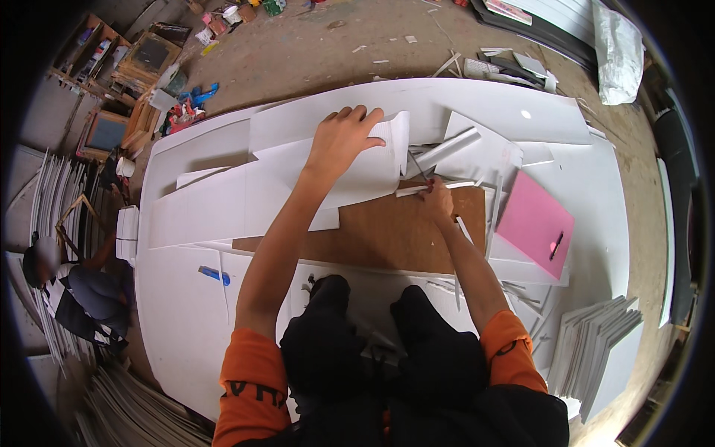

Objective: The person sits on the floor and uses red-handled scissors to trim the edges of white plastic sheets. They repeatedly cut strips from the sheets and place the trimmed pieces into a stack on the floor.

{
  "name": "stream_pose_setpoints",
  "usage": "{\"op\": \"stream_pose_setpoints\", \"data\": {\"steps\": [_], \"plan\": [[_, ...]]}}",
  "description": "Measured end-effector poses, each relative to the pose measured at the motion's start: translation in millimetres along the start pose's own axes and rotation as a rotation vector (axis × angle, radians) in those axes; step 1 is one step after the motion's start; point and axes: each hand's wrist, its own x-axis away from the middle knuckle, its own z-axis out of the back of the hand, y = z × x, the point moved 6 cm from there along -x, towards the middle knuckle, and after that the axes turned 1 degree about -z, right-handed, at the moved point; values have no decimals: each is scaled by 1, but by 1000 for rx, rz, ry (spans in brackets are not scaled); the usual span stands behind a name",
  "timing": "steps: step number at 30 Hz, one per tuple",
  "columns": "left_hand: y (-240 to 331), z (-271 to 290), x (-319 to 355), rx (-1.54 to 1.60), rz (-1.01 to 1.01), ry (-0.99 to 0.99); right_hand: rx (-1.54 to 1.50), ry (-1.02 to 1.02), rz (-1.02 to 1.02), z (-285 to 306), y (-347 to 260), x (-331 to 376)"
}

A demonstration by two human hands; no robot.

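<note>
A long white sheet (223, 205) lies in front of me, its right end bent upward. My left hand (344, 140) is closed over this raised end (398, 138), thumb on the near side and fingers over the top. Just right of the sheet, my right hand (438, 200) is closed round a thin, dark, blade-like tool (418, 168) that points up toward the sheet's edge. Its handle is mostly hidden in my fingers, so its exact kind cannot be told. Under the sheet and my right hand shows a brown board (372, 232). White offcuts (447, 153) lie beside the tool.
A pink board (535, 223) with a black pen (556, 246) lies right. A blue utility knife (214, 275) is at left on the white surface (179, 313). Stacked grey-white panels (596, 350) stand lower right. Another person (82, 287) crouches at far left, near piled strips (52, 194).
</note>
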Motion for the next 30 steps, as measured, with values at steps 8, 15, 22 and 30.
{"op": "stream_pose_setpoints", "data": {"steps": [8, 15, 22, 30], "plan": [[53, 2, -28, 82, -113, -70, -270, 188, -274, 71, 73, -51], [62, -15, -22, 141, -36, -241, -909, -81, 83, 124, -66, 35], [83, 3, -22, 273, 18, -361, -1014, 37, 156, 150, -94, 62], [61, 18, 4, 206, 33, -354, -1070, -8, 243, 111, -103, 60]]}}
